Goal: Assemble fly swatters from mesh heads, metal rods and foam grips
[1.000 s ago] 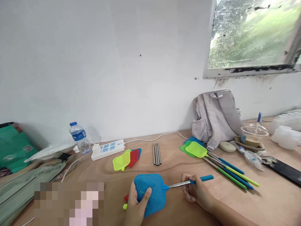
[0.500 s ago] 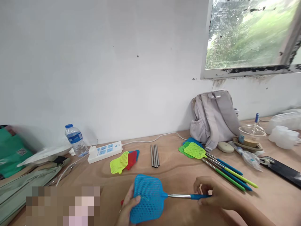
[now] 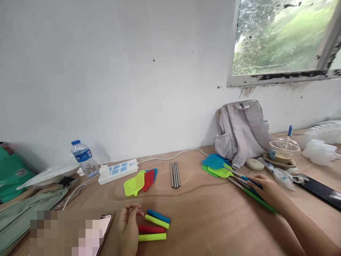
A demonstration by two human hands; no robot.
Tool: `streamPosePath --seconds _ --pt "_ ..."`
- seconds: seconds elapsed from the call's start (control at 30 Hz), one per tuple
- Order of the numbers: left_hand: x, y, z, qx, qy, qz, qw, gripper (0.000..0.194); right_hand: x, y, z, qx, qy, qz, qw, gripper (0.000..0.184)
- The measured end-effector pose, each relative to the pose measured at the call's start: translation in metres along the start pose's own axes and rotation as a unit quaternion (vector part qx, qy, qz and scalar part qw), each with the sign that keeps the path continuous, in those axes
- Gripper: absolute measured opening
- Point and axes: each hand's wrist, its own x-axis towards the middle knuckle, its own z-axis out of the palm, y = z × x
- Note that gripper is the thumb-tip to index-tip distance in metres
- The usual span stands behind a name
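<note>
My right hand (image 3: 268, 191) lies at the right of the table, fingers closed round the handle of a blue fly swatter (image 3: 213, 160). Its blue head rests on top of a pile of finished swatters (image 3: 247, 188) with green and yellow-green heads. My left hand (image 3: 128, 224) rests near the table's front edge with fingers loosely apart and nothing in them. Its fingertips are beside several loose handle grips (image 3: 154, 224): blue, yellow-green and red. Further back lie loose swatter heads (image 3: 140, 181) and thin metal rods (image 3: 174, 174).
A white power strip (image 3: 117, 170) and a water bottle (image 3: 83, 158) stand at the back left. A grey backpack (image 3: 241, 132) leans on the wall. A clear cup (image 3: 282, 149), plastic tubs (image 3: 318, 151) and a dark phone (image 3: 321, 192) are at the right.
My right hand carried the blue swatter from the front middle to the pile at the right. My left hand let go of its head and now rests beside the loose grips.
</note>
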Motion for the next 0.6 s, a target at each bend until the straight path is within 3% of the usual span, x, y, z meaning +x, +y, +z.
streamPosePath --seconds 0.1,0.17,0.23,0.3,0.4,0.47,0.6 --pt "-0.002 -0.003 0.000 0.061 -0.049 0.017 0.997 0.016 0.000 0.010 0.001 -0.073 0.059 0.036 0.995 0.030" --pt "-0.003 -0.006 0.000 0.105 -0.079 0.038 0.991 0.016 -0.001 -0.010 0.004 -0.068 0.113 0.008 0.991 0.029" --pt "-0.003 -0.010 0.000 0.162 -0.123 0.071 0.977 0.013 -0.004 -0.047 0.013 -0.001 0.118 -0.062 0.991 0.025" --pt "-0.002 -0.012 0.000 0.218 -0.175 0.114 0.953 0.013 -0.010 -0.090 0.027 0.069 0.063 -0.133 0.987 0.021" --pt "0.001 -0.011 0.001 0.288 -0.252 0.158 0.910 0.019 -0.016 -0.145 0.054 0.125 -0.068 -0.206 0.968 0.024" --pt "0.002 -0.006 0.000 0.321 -0.293 0.178 0.883 0.020 -0.010 -0.167 0.072 0.134 -0.119 -0.227 0.957 0.026" --pt "0.004 0.011 -0.008 0.364 -0.381 0.258 0.809 0.022 0.023 -0.187 0.102 0.157 -0.128 -0.246 0.948 0.032"
